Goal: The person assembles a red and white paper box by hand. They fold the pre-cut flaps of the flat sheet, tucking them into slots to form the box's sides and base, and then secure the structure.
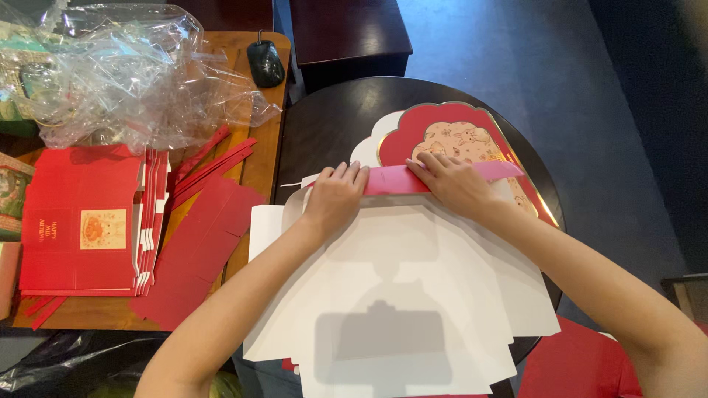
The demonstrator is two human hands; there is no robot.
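Observation:
A large flat cardboard box blank [398, 295] lies white side up on a round dark table [324, 125]. Its far end shows a red scalloped panel [457, 133] with gold trim and a beige picture. A red flap [402, 180] is folded over across the blank. My left hand [335, 195] presses flat on the left end of this flap, fingers together. At the flap's right part, my right hand [453, 183] presses down with its fingers spread along the fold.
A wooden table [258, 166] at left holds a stack of red flat box blanks [81, 221], loose red card strips [214, 166], crumpled clear plastic wrap [125, 74] and a black computer mouse [265, 63]. A dark bench [346, 33] stands beyond.

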